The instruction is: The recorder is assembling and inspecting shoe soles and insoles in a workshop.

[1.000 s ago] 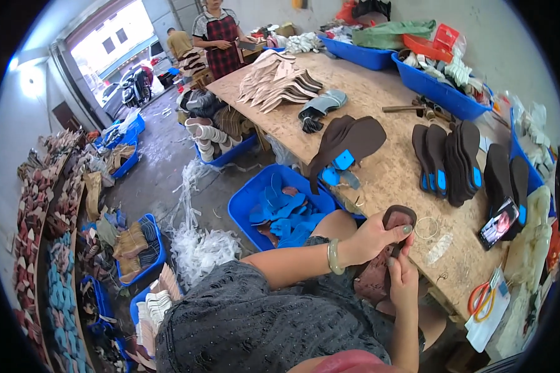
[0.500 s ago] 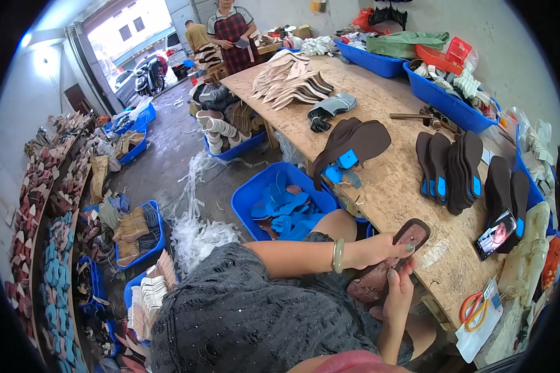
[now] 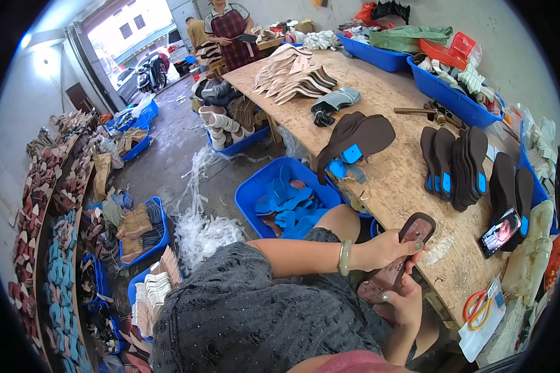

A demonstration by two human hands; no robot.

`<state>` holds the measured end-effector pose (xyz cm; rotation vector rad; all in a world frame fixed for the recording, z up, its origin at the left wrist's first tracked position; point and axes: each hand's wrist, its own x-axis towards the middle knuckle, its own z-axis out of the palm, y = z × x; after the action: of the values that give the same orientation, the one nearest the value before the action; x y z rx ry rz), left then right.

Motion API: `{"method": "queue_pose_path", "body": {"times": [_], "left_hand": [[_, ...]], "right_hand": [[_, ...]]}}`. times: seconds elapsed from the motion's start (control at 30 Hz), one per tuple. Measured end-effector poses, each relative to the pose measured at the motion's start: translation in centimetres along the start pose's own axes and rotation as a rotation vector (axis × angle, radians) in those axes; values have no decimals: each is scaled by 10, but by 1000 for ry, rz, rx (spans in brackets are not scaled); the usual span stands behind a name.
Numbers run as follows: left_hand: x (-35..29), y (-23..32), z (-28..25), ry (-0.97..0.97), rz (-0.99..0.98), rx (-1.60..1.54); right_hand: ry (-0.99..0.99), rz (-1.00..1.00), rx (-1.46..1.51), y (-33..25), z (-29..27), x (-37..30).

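Observation:
A reddish-brown shoe sole (image 3: 386, 281) with a dark rim is held tilted over my lap, beside the table edge. My left hand (image 3: 393, 250), with a pale bangle at the wrist, grips it around the middle, thumb on top. Lower down, my right hand (image 3: 407, 299) is closed on the sole's side, its thumb pressed on the face. Part of the sole is hidden by my fingers. Nearby on the table lie dark brown insoles with blue heel patches (image 3: 470, 168) in stacks, and a fanned pile of brown insoles (image 3: 367, 137).
A blue tub (image 3: 246, 198) of blue cut pieces stands left of my knee. On the wooden table (image 3: 410, 186) are a hammer (image 3: 417, 110), a phone (image 3: 499, 233) and orange-handled scissors (image 3: 478, 309). A person in a checked apron (image 3: 230, 37) stands at the far end.
The sole has turned a little in my hands, and my right thumb now presses on its face. The whole view has shifted slightly.

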<state>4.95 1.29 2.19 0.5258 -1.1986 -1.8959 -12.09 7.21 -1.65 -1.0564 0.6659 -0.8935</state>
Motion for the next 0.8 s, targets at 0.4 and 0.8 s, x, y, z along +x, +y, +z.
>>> {"method": "queue_pose_path", "body": {"times": [0.4, 0.8], "left_hand": [[15, 9, -16, 140, 16, -275], [9, 3, -22, -9, -20, -256]], "right_hand": [[-55, 26, 255, 47, -8, -21], [438, -315, 329, 83, 7, -8]]}}
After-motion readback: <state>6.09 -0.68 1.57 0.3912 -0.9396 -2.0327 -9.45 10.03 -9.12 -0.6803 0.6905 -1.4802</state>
